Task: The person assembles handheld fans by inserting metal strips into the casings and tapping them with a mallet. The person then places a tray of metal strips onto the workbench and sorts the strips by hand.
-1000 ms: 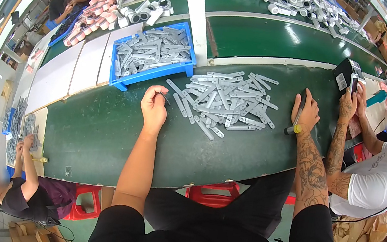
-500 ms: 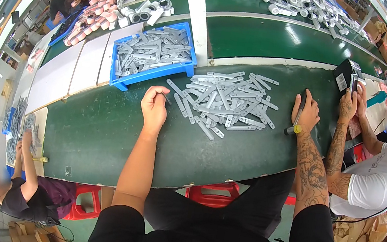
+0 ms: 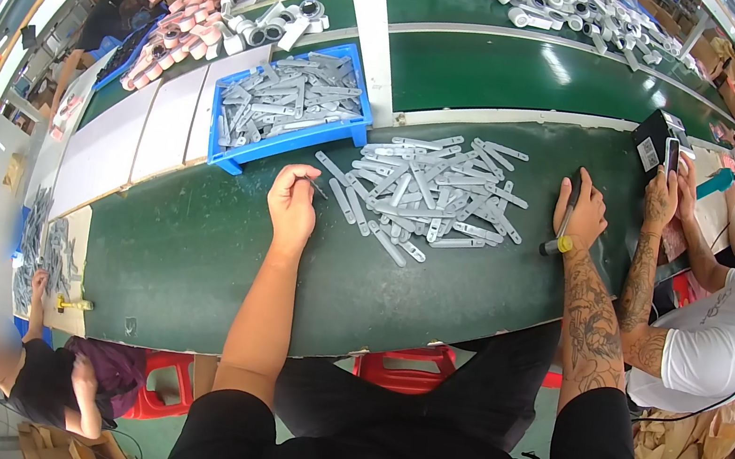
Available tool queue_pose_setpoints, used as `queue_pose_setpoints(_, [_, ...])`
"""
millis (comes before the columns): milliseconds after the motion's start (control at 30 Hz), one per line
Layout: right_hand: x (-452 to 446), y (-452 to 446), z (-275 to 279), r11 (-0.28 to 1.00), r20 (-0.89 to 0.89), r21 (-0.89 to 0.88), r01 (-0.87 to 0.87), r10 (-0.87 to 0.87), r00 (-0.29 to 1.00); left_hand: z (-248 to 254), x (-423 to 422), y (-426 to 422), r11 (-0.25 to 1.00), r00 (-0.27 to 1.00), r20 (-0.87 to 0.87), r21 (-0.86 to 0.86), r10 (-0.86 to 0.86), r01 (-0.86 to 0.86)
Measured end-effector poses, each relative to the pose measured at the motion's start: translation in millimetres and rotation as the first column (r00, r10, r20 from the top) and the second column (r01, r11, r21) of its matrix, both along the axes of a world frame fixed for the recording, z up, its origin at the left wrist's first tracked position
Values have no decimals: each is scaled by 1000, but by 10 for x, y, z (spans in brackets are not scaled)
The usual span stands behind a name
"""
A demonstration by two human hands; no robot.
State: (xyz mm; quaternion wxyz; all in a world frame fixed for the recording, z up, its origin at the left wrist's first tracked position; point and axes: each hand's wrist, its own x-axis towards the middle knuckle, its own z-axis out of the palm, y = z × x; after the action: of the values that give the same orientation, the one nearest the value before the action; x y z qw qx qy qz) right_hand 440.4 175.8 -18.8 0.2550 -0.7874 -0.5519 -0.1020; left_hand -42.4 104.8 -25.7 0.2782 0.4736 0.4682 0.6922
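Note:
My left hand (image 3: 293, 209) is raised over the green bench at the left of the loose pile, thumb and fingertips pinched together. A small, thin dark piece (image 3: 320, 189) sticks out from the pinch; its kind is too small to make out. My right hand (image 3: 586, 219) rests on the bench at the right of the pile, its fingers around the handle of a small hammer (image 3: 557, 246) with a yellow and black head. Between my hands lies a heap of flat grey plastic strips (image 3: 430, 191) with slots, touched by neither hand.
A blue tray (image 3: 241, 156) full of similar grey strips stands behind my left hand. White and pink parts (image 3: 189, 37) are heaped farther back. To the right a co-worker (image 3: 704, 327) holds a device near a black box (image 3: 654, 144); another person (image 3: 33, 370) sits at the left.
The thin piece in my left fingers has tilted slightly; my right hand has stayed in place. The co-worker at left has lowered one hand from the bench, and the person at back left has shifted.

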Motion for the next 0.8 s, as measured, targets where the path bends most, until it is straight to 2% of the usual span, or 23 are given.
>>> queue_pose_setpoints(100, [-6, -27, 7, 996, 29, 77, -44, 42, 999, -101, -40, 46, 997, 988, -145, -38, 54, -60])
queue_pose_setpoints(133, [-4, -31, -5, 992, 47, 113, -62, 57, 997, -18, -9, -5, 995, 990, -134, -90, 37, -49])
queue_pose_setpoints(233, [-3, -36, -15, 991, 40, 124, -55, 50, 998, -47, -15, 10, 997, 992, -117, -53, 44, -50])
queue_pose_setpoints(267, [1, -34, -22, 990, 41, 129, -50, 45, 998, -47, -4, 6, 998, 998, -62, -54, 34, -37])
queue_pose_setpoints(333, [8, -31, -43, 991, 31, 127, -45, 41, 999, -69, -13, 19, 997, 995, -81, -47, 64, -68])
queue_pose_setpoints(367, [-2, -37, -24, 993, 15, 112, -45, 44, 999, -144, -44, 63, 995, 982, -158, 11, 100, -99])
queue_pose_setpoints(400, [-5, -50, -16, 995, -1, 89, -44, 44, 999, -93, -26, 27, 997, 994, -96, -39, 60, -64])
queue_pose_setpoints(467, [2, -50, -12, 994, -14, 91, -65, 66, 998, -112, -23, 80, 995, 986, -141, 59, 84, -76])
queue_pose_setpoints(500, [4, -41, -12, 997, -10, 70, -44, 45, 999, -120, -58, 73, 997, 983, -165, -13, 78, -81])
queue_pose_setpoints(533, [5, -28, -18, 997, -3, 64, -42, 42, 999, -134, -78, 82, 996, 983, -163, -4, 90, -92])
queue_pose_setpoints(600, [-4, -7, -14, 998, 9, 52, -37, 36, 999, -51, -29, 37, 996, 993, -91, -45, 78, -82])
queue_pose_setpoints(633, [-5, 1, -30, 998, 8, 49, -27, 26, 1000, -23, -31, 28, 989, 985, -130, -85, 113, -124])
queue_pose_setpoints(700, [-2, -57, -20, 1000, 29, 9, -28, 28, 999, -102, -52, 92, 988, 979, -144, -15, 147, -151])
queue_pose_setpoints(800, [-13, -61, 1, 997, 34, 47, -57, 55, 998, -32, -4, 74, 966, 961, -107, 21, 257, -256])
